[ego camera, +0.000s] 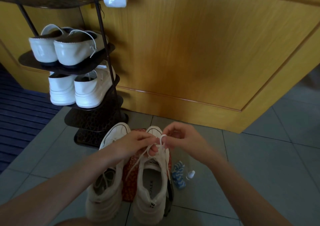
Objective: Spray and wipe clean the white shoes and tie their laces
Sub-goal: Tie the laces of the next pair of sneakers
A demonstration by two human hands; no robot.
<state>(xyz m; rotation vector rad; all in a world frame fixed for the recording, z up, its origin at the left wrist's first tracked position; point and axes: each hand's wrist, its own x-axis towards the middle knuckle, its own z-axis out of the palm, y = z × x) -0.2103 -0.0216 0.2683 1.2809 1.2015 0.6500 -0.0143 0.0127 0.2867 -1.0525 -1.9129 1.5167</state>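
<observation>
**A:** Quick, where's the pair?

**B:** On the tiled floor (259, 156), both on a red patterned mat (128, 184). Side by side, close. Right shoe (152, 177) is under the hands, left shoe (105, 187) just beside it.

**A:** Pointing which way?

**B:** Toes away from the person, twd the wooden door (207, 52); heels nearest the camera. Long axes run near-to-far, approx parallel, toes a bit closer together than the heels. Both upright on their soles.

**A:** Hands?

**B:** Both on the right shoe's lace (161, 140). Left hand (136, 146) has its fingers curled and pinches the lace over the front of the shoe. Right hand (180, 139) pinches a small loop of it, held up above the toe end. Loose strands trail down the shoe's left side. Left shoe's laces lie slack in its opening.

**A:** Anything else nearby?

**B:** Blue-and-white cloth (178, 175) on the tiles just right of the right shoe, small clear bottle w/ white top (190, 174) next to that. Dark shoe rack (97, 118) at left, two more white pairs (65, 48) on it, heels outward.
</observation>
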